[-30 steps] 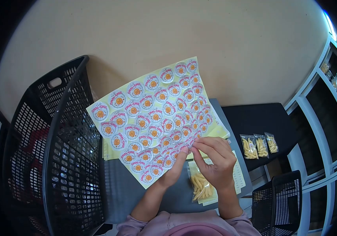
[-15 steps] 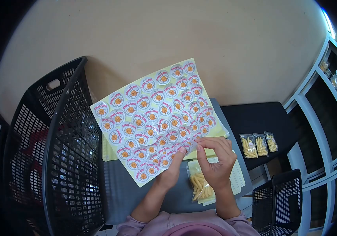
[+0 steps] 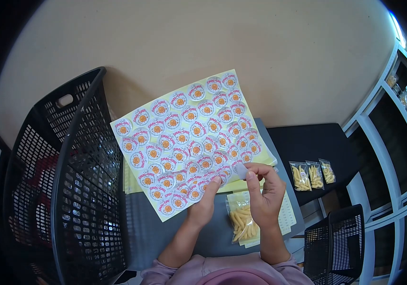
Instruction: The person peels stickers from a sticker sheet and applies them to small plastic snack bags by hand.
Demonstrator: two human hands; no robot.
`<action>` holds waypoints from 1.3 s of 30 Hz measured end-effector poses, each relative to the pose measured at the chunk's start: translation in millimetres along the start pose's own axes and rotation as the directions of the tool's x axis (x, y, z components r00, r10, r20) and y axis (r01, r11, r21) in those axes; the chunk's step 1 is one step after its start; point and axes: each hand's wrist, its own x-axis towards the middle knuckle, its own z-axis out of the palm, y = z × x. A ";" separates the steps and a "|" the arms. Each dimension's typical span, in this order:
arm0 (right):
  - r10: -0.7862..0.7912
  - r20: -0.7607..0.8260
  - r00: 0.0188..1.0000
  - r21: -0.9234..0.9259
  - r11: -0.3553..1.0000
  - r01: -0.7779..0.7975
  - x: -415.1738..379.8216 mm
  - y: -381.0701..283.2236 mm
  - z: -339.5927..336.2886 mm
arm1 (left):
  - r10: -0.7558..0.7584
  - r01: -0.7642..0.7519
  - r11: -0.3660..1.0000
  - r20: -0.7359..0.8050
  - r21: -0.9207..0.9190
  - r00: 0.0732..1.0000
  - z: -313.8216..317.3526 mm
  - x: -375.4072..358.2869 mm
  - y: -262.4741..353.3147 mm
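My left hand (image 3: 203, 203) grips the lower edge of a large sticker sheet (image 3: 189, 115), its thumb pressed on the front. Rows of round stickers with pink lettering and an orange middle cover the sheet, which is held up at a tilt over the grey table (image 3: 151, 232). In my right hand (image 3: 266, 192), thumb and forefinger pinch a round sticker (image 3: 241, 171), its pale back turned up, right at the sheet's lower right edge. Below the right hand, a clear bag of yellow stick snacks (image 3: 242, 222) lies on the table, partly covered by the wrist.
A tall black plastic basket (image 3: 65, 156) stands at the left. On a black surface (image 3: 308, 137) to the right lie small snack bags (image 3: 300, 176). A second black basket (image 3: 334, 242) sits lower right, beside a grey-framed shelf (image 3: 384, 118). Printed paper (image 3: 286, 213) lies under the large bag.
A sticker has come up from the sheet's lower right edge between my right thumb and forefinger. The sheet has shifted slightly, its lower corner moving up and left.
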 end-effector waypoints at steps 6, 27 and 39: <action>0.115 -0.004 0.993 0.171 0.979 -0.113 -1.8 6.6 -0.5 | -0.023 0.023 0.999 -0.005 0.025 1.000 -4.0 2.9 -4.9; 0.228 0.027 0.973 0.351 0.909 -0.223 -8.4 17.4 -37.6 | 0.002 0.023 0.987 -0.155 0.158 0.988 -44.0 22.9 -21.1; 0.521 -0.058 0.852 -0.069 0.849 -0.524 -118.6 102.1 -107.2 | -0.613 0.675 0.594 -0.297 0.438 0.732 -136.1 18.0 -0.5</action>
